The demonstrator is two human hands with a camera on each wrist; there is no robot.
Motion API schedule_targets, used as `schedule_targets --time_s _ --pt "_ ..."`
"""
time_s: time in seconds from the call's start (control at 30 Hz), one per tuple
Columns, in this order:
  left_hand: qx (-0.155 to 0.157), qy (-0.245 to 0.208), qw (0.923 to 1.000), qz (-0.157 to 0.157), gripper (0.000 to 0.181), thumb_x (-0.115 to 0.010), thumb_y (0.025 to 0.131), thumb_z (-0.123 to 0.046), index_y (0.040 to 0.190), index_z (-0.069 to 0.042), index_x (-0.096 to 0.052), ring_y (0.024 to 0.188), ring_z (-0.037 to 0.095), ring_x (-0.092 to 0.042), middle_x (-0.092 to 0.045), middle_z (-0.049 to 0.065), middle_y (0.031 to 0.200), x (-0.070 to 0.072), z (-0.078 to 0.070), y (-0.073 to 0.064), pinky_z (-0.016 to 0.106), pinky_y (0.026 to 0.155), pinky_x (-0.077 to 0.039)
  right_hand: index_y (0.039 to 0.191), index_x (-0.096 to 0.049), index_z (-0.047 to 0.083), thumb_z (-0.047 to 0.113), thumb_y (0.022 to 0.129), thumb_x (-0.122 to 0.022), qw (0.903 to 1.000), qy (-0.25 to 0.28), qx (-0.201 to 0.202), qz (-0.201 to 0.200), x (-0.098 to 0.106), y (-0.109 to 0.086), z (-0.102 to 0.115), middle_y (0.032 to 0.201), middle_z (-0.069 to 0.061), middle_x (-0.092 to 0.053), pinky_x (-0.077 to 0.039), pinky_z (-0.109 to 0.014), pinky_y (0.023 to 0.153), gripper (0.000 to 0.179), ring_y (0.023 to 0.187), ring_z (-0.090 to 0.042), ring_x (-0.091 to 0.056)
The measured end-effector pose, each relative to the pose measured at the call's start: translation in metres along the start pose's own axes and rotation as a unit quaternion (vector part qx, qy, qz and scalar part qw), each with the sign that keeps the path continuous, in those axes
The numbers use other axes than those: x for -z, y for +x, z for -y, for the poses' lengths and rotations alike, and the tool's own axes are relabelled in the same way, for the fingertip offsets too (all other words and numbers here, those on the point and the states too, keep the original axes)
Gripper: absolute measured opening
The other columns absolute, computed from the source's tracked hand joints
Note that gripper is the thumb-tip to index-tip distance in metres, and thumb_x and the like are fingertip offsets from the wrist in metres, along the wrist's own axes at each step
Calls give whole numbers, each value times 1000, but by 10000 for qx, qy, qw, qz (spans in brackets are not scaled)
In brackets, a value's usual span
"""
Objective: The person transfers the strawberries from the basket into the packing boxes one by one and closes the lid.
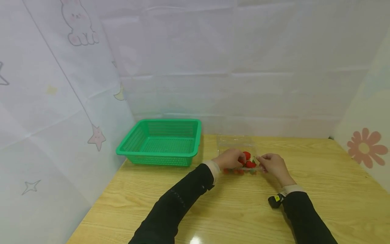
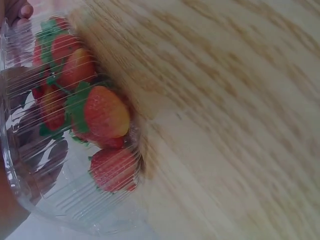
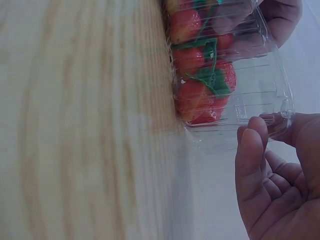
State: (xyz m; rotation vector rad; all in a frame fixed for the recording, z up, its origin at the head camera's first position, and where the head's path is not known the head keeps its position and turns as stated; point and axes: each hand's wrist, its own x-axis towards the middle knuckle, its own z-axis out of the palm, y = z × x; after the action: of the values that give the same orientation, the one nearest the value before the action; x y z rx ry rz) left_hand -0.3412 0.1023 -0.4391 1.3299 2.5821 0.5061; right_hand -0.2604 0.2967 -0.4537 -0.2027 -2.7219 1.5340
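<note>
A clear plastic box (image 3: 257, 80) with several strawberries (image 2: 105, 112) in it stands on the wooden table, its lid (image 1: 234, 139) raised at the back. My left hand (image 1: 230, 158) reaches over the near wall into the box. Its thumb and fingers are curled about a red strawberry (image 1: 241, 160), partly hidden by the hand; the left wrist view shows those fingers through the ribbed plastic. At the box's right corner, my right hand (image 1: 272, 166) pinches the rim between thumb and index finger. Green leaves show on the strawberries.
A green plastic basket (image 1: 158, 161) with slotted sides stands at the table's back left, left of the box. White printed sheets (image 1: 259, 67) hang behind and at both sides of the wooden table (image 1: 237, 210).
</note>
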Motion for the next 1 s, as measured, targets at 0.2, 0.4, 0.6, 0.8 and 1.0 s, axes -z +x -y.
schedule_targets --time_s 0.2,0.4,0.6,0.8,1.0 --pt "-3 67 9999 107 11 -69 91 -10 100 -16 -74 86 5 -59 -67 -7 97 0 -1 1 14 74 -46 109 -62 -11 31 100 -57 10000 -36 8 0 0 1 -1 75 -7 -64 -56 -34 61 43 64 -19 -63" --pt "121 -98 9992 369 9 -69 92 -15 98 -19 -75 81 3 -59 -66 -11 95 -1 0 4 13 73 -45 109 -62 -11 31 100 -56 10000 -82 9 -7 -1 1 -2 74 -6 -64 -55 -34 61 42 64 -18 -62" --pt "125 -60 9985 529 9 -70 92 -16 98 -20 -76 82 2 -59 -67 -12 94 0 -1 6 12 74 -45 109 -62 -10 32 100 -56 10000 -22 -17 19 -2 2 -4 75 -6 -64 -55 -33 60 44 65 -20 -63" --pt "78 46 9977 678 11 -64 96 -21 98 -20 -75 74 1 -59 -67 -11 88 2 -2 6 14 70 -46 108 -62 -9 33 100 -56 10000 -13 -71 0 -2 4 -5 75 -7 -64 -55 -33 60 43 64 -20 -63" --pt "71 50 9968 793 29 -57 99 -35 83 -15 -71 54 9 -52 -59 -4 64 4 -5 3 19 56 -43 107 -62 -9 33 100 -55 9999 -101 -92 -22 -1 4 -6 74 -7 -63 -55 -32 60 42 64 -22 -63"
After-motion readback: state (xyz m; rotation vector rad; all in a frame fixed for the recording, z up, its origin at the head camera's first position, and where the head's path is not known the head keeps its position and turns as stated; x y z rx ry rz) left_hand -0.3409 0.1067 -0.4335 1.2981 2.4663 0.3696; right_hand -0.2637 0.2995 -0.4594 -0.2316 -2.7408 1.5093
